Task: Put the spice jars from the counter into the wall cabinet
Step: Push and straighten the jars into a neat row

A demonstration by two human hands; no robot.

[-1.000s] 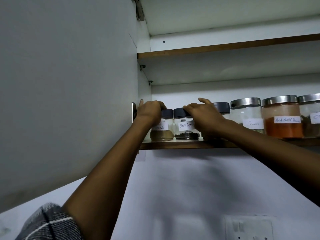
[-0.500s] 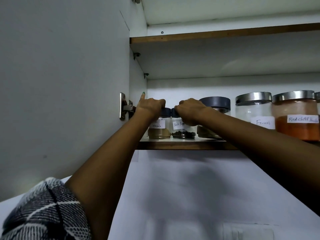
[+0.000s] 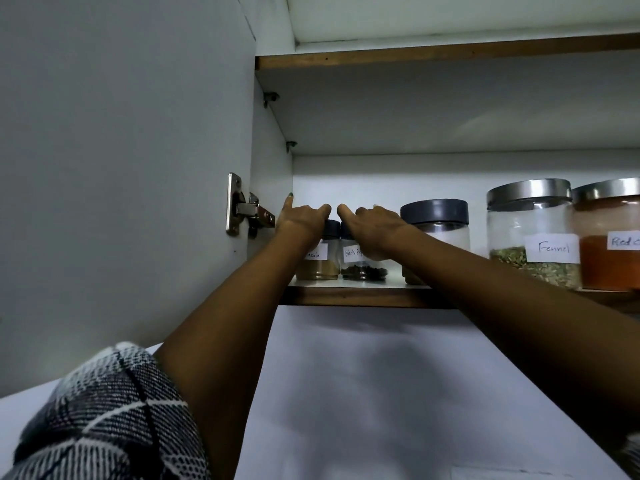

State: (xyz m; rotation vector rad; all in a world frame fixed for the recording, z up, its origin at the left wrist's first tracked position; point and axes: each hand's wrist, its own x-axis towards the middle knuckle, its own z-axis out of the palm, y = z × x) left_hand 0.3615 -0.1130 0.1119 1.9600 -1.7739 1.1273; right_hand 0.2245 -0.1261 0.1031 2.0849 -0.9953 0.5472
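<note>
Two small glass spice jars with dark lids stand side by side at the left end of the wall cabinet's lower shelf (image 3: 349,296). The left one, labelled masala (image 3: 320,264), holds brown powder. The right one, labelled black pepper (image 3: 361,269), holds dark grains. My left hand (image 3: 302,220) lies over the masala jar's lid and grips it from above, little finger raised. My right hand (image 3: 375,228) covers the black pepper jar's lid and curls down its right side. Both jars rest on the shelf. The fingertips are hidden behind the jars.
Right of the small jars stand a larger dark-lidded jar (image 3: 434,212), a steel-lidded fennel jar (image 3: 533,237) and a red chilli jar (image 3: 609,244). The open cabinet door (image 3: 121,168) with its hinge (image 3: 242,210) is on the left. An upper shelf (image 3: 450,53) runs above.
Both hands have slid the two small jars deeper onto the shelf toward its left end. The view has shifted, so the shelf sits lower and farther right in the frame.
</note>
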